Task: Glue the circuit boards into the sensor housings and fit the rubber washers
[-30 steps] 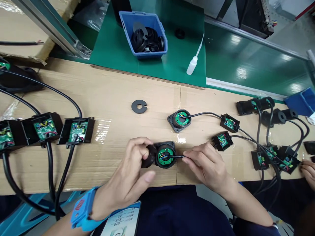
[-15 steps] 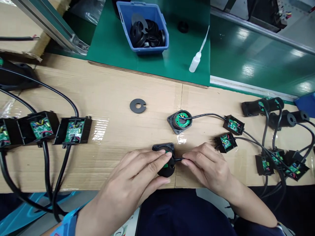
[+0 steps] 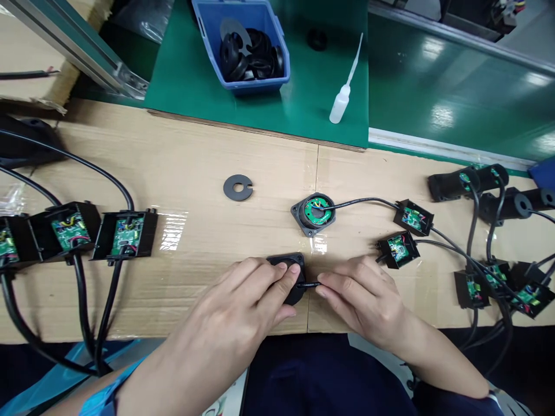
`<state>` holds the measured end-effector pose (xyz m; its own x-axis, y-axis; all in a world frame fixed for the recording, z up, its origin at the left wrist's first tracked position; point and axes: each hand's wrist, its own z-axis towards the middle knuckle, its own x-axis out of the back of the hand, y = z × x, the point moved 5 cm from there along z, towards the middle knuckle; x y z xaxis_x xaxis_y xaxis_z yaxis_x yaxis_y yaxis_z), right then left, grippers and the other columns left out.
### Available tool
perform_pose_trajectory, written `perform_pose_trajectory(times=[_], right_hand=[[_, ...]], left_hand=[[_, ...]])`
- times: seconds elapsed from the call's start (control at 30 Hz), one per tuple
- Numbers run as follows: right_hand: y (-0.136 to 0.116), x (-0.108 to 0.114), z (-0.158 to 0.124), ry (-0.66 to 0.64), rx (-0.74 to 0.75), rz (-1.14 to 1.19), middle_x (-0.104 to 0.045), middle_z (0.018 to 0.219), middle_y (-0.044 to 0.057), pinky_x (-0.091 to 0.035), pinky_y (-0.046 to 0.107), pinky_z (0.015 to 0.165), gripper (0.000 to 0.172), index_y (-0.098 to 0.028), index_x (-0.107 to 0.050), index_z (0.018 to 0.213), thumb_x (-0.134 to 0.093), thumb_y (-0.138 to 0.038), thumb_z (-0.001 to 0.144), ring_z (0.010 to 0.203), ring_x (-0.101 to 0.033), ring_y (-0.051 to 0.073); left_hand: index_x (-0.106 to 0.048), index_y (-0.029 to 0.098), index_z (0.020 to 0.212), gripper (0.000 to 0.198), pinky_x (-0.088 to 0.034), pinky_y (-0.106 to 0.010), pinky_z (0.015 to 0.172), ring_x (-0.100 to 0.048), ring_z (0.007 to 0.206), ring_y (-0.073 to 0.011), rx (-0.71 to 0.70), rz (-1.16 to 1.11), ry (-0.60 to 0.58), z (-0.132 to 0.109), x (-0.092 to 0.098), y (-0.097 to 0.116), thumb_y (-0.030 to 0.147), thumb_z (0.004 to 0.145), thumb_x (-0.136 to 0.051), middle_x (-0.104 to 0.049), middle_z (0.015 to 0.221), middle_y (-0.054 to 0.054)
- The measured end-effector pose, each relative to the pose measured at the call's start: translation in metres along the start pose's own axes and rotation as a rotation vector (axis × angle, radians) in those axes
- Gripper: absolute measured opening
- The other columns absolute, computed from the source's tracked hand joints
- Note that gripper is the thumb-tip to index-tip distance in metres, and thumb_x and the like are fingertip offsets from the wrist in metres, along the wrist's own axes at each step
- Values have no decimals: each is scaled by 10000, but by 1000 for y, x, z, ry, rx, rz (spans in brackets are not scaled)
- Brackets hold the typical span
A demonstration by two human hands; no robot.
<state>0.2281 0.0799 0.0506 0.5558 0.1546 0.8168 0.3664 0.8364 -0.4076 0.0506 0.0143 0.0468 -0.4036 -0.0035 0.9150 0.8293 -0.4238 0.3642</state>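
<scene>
The black cover (image 3: 295, 296) now hides the green board in the housing (image 3: 298, 258) on the surface (image 3: 195, 150); closing it seems well advanced. The left hand's (image 3: 240, 300) fingers lie over the cover, grip unclear; the right hand's (image 3: 368, 294) pinch the cable (image 3: 309, 284).

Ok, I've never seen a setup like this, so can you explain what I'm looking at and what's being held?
There's no machine here: these are a person's own bare hands. Every picture comes from one camera worn on their head, looking forward and down.

The left hand lies over a black cap on a housing; its grip is partly hidden. The right hand pinches a black cable beside the cap.

On the cardboard lie a flat ring, an open housing showing a round green board, and cabled boxes to both sides. Beyond, a green panel bears a blue bin of black parts and a white bottle.
</scene>
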Motion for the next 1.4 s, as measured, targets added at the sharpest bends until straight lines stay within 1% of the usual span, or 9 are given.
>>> perform_pose_trajectory(times=[0.1,0.2,0.43,0.57,0.63,0.77,0.87,1.1,1.4], right_hand=[[-13,4,-2,89,198,-122,-734,860,60,-568,299,668,92,-127,-745,1008,-729,-176,932,795,-667,169],[-22,-7,-7,57,331,-121,-722,776,51,-552,290,538,196,-103,-752,1043,-659,-265,984,677,-639,155],[-25,-31,-9,-29,257,-109,-631,659,10,-506,281,478,228,1,-675,1095,-629,-195,986,543,-590,132],[-25,-30,-6,-57,236,-110,-586,634,-18,-469,281,455,192,-32,-673,1066,-588,-194,1006,519,-555,124],[-25,-29,-6,-58,238,-112,-583,637,-18,-459,282,470,196,-31,-669,1069,-616,-204,995,525,-561,126],[-24,-29,-5,-76,230,-110,-588,638,-21,-445,273,496,181,-43,-673,1058,-600,-201,1006,530,-553,115],[-25,-28,-5,-68,232,-108,-606,654,-14,-456,278,497,179,-40,-668,1070,-578,-183,1012,541,-556,118],[-27,-27,-6,-83,229,-116,-631,678,4,-459,298,480,201,-24,-664,1095,-591,-190,1009,547,-580,131],[-25,-27,-3,-83,192,-94,-589,641,-18,-428,294,488,172,-64,-682,1019,-592,-211,1014,531,-564,126]], left_hand=[[-510,79,1434,444,-561,-429,885,-616,1052,-273,-22,27,-67,0,-2,1,251,1026,-545,-684,1159,-122],[-556,98,1401,392,-552,-463,853,-624,1042,-298,-76,95,-68,-3,-2,4,201,1057,-400,-698,1161,-132],[-497,130,1479,467,-497,-481,986,-603,1210,-320,-138,136,-84,-10,-9,1,132,1039,-338,-666,1312,-146],[-507,121,1471,572,-541,-444,939,-623,1176,-321,-147,4,11,-5,-7,-13,434,999,-585,-691,1232,-152],[-552,176,1437,581,-534,-461,997,-589,1248,-324,-107,-130,62,-3,-7,-23,496,959,-635,-660,1278,-144],[-601,321,1381,389,-450,-464,1148,-491,1399,-258,44,-358,64,-5,-21,-41,217,1008,-567,-610,1377,-66],[-610,347,1369,390,-421,-486,1169,-459,1444,-267,113,-444,50,-7,-31,-42,206,1011,-542,-614,1419,-35],[-308,282,1569,567,-477,-469,1132,-585,1337,-254,296,-767,-60,-6,-38,-42,244,1035,-493,-646,1392,-107],[-558,245,1235,232,-504,-416,1119,-572,1309,-228,368,-944,-112,22,-46,-41,285,1007,-547,-625,1306,-92]])
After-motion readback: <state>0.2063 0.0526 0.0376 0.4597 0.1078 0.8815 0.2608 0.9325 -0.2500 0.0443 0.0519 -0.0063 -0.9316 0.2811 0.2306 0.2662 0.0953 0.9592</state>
